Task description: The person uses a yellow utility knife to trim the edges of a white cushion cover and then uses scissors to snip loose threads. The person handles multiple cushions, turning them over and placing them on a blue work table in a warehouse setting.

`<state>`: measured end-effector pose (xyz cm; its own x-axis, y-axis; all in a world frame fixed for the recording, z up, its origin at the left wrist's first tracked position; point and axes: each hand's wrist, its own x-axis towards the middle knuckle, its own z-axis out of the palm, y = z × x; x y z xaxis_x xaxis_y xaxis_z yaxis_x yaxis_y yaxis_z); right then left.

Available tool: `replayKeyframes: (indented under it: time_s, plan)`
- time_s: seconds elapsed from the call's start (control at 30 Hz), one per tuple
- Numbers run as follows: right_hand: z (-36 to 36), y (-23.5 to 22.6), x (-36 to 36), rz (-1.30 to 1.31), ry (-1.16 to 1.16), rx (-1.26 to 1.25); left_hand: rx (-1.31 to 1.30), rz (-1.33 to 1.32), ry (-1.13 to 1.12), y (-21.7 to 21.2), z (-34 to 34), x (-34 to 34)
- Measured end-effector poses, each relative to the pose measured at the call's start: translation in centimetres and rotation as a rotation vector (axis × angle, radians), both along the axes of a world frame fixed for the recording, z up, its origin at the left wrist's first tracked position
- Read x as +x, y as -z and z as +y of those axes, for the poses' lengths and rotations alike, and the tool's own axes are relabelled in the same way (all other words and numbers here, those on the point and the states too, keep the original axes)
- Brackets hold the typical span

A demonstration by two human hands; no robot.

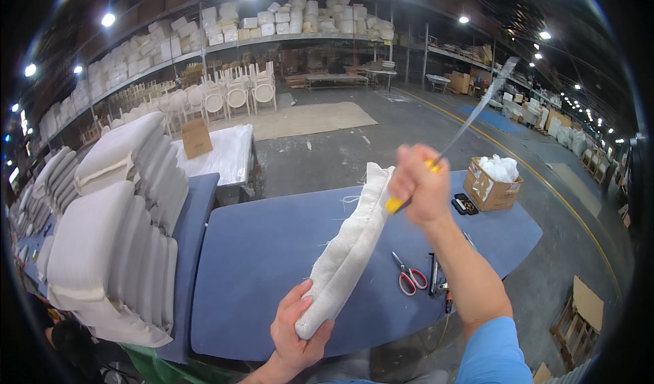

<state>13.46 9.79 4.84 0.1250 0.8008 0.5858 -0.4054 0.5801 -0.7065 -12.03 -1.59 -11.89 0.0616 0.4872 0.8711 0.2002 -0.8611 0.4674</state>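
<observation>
My left hand (298, 329) is wrapped round the lower end of a long off-white fabric cushion piece (344, 258). Loose threads hang from its left edge, and its ragged upper end points away from me over the blue table (259, 248). My right hand (424, 186), raised above the table and slightly blurred, grips a long tool with a yellow-and-black handle (395, 205). Its thin metal shaft (477, 111) slants up to the right and widens toward the tip. Right of the cushion piece lie red-handled scissors (411, 277) and a black slim tool (433, 273).
A cardboard box (492, 188) of white stuffing stands at the table's far right, beside a black case (465, 204). Stacks of grey cushions (102, 241) rise on the left. Behind them, a plastic-covered table (225, 154) holds a brown paper bag (196, 139).
</observation>
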Motion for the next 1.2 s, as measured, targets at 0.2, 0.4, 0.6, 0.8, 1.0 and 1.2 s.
replayKeyframes:
  time_s: [0.2, 0.4, 0.6, 0.8, 1.0, 1.2]
  plan:
    - [-0.5, 2.3, -2.9, -0.055, -0.089, -0.076, 0.005, 0.005, -0.021, 0.1, -0.1, 0.1]
    - [1.3, -4.1, 2.8, 0.078, 0.159, 0.162, 0.007, -0.013, 0.012, 0.2, -0.2, 0.6]
    - [4.8, 1.6, 1.0, -0.074, 0.174, -0.136, -0.052, -0.011, 0.02, -0.3, -0.8, 0.4]
    - [3.8, -3.0, 3.9, 0.224, 0.064, 0.139, -0.059, 0.008, -0.011, -0.7, -1.2, -0.2]
    - [5.4, -0.1, 2.6, -0.098, 0.19, -0.07, -0.074, -0.019, -0.005, -0.8, -1.1, -0.2]
    - [8.1, 0.7, 2.7, -0.057, 0.444, 0.003, -0.081, 0.001, -0.025, -0.7, -1.1, -0.2]
